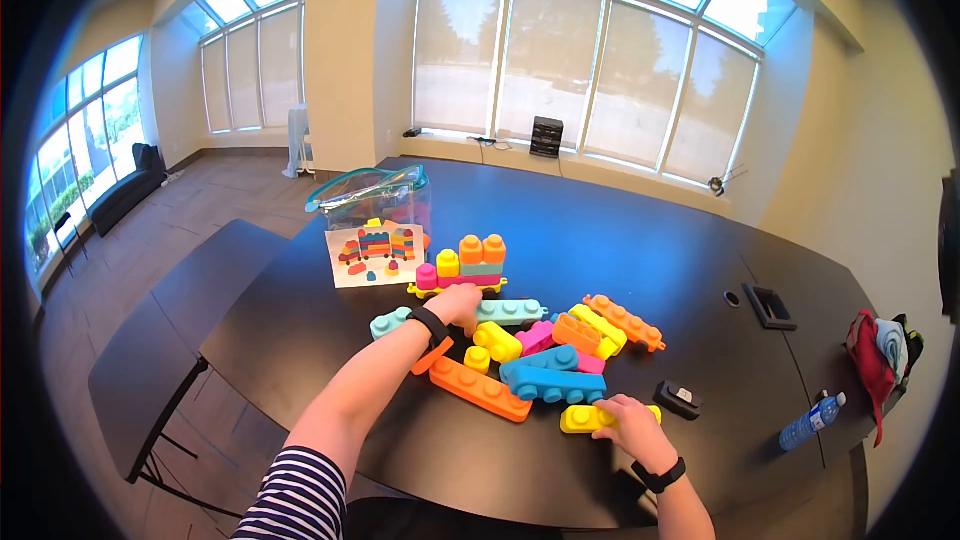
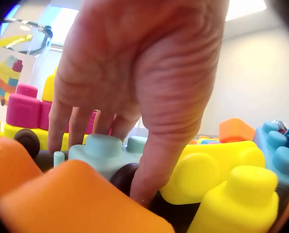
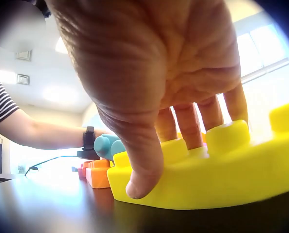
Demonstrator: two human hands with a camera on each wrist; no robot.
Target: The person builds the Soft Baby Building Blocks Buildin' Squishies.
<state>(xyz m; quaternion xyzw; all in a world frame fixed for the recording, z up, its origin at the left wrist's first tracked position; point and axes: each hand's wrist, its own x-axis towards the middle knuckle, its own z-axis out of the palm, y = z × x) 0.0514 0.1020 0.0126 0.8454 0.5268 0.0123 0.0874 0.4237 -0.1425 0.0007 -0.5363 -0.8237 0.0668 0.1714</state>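
Note:
My left hand (image 1: 458, 307) reaches over a light teal wheeled base (image 1: 512, 313), its thumb and fingers on either side of the base's end (image 2: 103, 150). Behind it stands a yellow wheeled base carrying pink blocks (image 2: 24, 109), a yellow block and two orange-topped stacks (image 1: 482, 253). My right hand (image 1: 634, 428) grips a long yellow block (image 1: 580, 420) near the table's front edge; in the right wrist view the thumb presses the near side of this yellow block (image 3: 217, 179), with the fingers over its far side. A long orange block (image 1: 478, 388) lies between the hands.
Blue blocks (image 1: 556, 382), yellow, pink and orange pieces lie in a pile mid-table. A picture card (image 1: 376, 256) leans at a clear bag (image 1: 400, 202) behind. To the right are a small black case (image 1: 679, 400), a water bottle (image 1: 811, 422) and a red bag (image 1: 872, 365).

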